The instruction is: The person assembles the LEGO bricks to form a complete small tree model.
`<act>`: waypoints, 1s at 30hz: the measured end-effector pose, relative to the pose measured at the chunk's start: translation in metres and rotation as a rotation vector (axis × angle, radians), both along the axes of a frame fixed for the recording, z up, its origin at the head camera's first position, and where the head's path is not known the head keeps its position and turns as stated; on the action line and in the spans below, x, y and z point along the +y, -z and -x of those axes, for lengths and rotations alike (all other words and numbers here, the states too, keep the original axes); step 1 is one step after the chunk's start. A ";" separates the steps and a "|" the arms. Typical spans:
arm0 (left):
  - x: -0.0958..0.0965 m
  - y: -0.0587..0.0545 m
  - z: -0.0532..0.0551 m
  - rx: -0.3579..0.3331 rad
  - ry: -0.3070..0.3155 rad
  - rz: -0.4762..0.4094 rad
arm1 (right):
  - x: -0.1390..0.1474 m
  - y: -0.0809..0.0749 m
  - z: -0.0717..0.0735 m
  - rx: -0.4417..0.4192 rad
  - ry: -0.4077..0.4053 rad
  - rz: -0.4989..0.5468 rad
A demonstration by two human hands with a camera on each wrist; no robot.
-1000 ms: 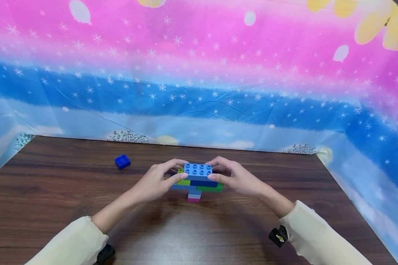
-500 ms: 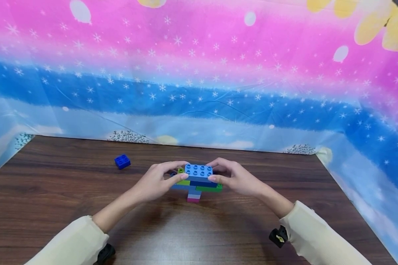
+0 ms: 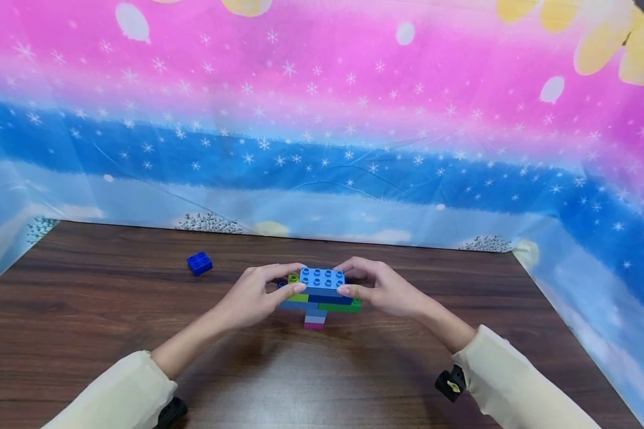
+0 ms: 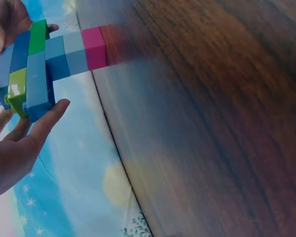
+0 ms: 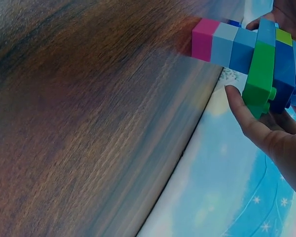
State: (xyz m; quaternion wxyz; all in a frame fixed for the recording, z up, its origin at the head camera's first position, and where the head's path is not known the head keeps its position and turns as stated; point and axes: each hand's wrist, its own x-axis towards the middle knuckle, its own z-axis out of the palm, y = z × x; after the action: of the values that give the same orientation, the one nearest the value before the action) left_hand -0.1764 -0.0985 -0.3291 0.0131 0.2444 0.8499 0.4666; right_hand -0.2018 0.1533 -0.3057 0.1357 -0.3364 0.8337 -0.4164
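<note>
A tower of toy building blocks stands on the table, with a pink block (image 3: pixel 313 326) at its foot and a narrow column of blue blocks above. Wider layers spread out on top: a green block (image 5: pixel 259 74) to the right, a lime block (image 4: pixel 17 85) to the left and a dark blue one between. The topmost is a light blue block (image 3: pixel 322 279) with two rows of studs. My left hand (image 3: pixel 254 295) grips its left end, thumb in front and fingers behind. My right hand (image 3: pixel 383 288) holds the right end likewise. The far fingers are partly hidden behind the blocks.
A loose dark blue block (image 3: pixel 199 263) with several studs lies on the brown wooden table (image 3: pixel 112 310), back left of the tower. A printed pink and blue cloth (image 3: pixel 322 119) hangs along the table's far edge and both sides.
</note>
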 end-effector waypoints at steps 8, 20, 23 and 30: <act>-0.018 -0.007 0.016 -0.056 -0.037 0.061 | 0.001 0.000 0.000 -0.025 -0.003 0.006; -0.108 0.000 0.055 -0.028 -0.304 0.272 | 0.001 0.000 -0.002 -0.024 0.002 0.006; -0.122 0.007 0.058 -0.031 -0.324 0.339 | 0.002 0.000 -0.002 -0.026 0.002 0.007; -0.138 0.021 0.060 -0.053 -0.323 0.411 | 0.002 0.001 -0.001 -0.028 0.000 0.006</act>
State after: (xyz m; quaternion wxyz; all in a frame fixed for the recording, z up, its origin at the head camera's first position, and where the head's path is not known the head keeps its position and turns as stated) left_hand -0.2367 -0.2365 -0.3505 0.0102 0.0854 0.9543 0.2863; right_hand -0.2007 0.1549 -0.3063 0.1462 -0.3307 0.8304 -0.4238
